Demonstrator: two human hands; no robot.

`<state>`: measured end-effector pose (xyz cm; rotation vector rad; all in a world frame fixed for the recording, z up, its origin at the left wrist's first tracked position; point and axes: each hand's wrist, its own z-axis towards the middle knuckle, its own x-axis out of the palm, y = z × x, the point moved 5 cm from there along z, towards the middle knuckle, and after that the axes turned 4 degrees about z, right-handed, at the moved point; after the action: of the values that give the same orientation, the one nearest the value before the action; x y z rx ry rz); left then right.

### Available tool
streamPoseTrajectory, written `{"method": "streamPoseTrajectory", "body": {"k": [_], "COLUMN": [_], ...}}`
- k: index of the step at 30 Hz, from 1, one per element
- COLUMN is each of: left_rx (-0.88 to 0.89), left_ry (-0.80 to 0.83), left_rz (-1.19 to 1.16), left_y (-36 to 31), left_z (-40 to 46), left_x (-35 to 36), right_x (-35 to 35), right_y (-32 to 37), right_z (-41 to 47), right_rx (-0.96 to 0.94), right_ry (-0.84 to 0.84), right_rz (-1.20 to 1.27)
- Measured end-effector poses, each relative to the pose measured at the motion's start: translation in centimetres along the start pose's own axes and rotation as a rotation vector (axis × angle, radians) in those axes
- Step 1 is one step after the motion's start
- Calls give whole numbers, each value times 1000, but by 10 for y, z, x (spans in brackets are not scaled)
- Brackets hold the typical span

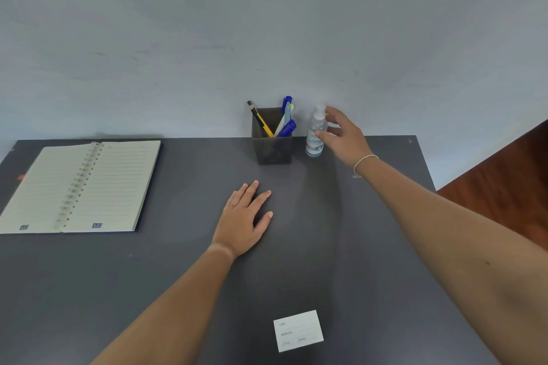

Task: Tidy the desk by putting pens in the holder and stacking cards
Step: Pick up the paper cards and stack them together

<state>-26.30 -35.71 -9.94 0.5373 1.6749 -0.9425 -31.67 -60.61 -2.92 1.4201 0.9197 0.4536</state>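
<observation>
A dark square pen holder (271, 148) stands at the back of the grey desk (178, 275) against the wall, with several pens (286, 120) in it: blue, white and one yellow-black. A white card (298, 330) with printed lines lies flat near the front edge. My left hand (243, 218) rests palm down in the middle of the desk, fingers apart, holding nothing. My right hand (344, 135) reaches to a clear hand sanitizer bottle (315, 139) standing just right of the holder. Its fingers are spread around the bottle, thumb against the label, with no firm grip visible.
An open spiral notebook (86, 187) with lined pages lies at the left of the desk. A pale wall runs directly behind the desk. Brown wooden flooring or furniture (504, 181) shows past the desk's right edge.
</observation>
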Motion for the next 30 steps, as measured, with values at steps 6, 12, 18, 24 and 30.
{"method": "streamPoseTrajectory", "body": {"k": [6, 12, 18, 24, 30], "left_rx": [-37, -79, -122, -119, -81], "left_ry": [79, 168, 213, 199, 209], "left_rz": [-16, -53, -67, -80, -88], "left_y": [-4, -11, -9, -6, -4], "left_z": [-8, -42, -88, -126, -159], "left_x": [-11, -23, -21, -17, -16], "right_x": [-15, -16, 7, 35, 51], "right_y": [0, -13, -41, -65, -65], "right_z": [-23, -79, -147, -204, -251], "right_rx": [28, 64, 113, 127, 92], "right_ry": [-57, -71, 27, 114, 169], "right_rz": [-12, -23, -56, -137, -324]}}
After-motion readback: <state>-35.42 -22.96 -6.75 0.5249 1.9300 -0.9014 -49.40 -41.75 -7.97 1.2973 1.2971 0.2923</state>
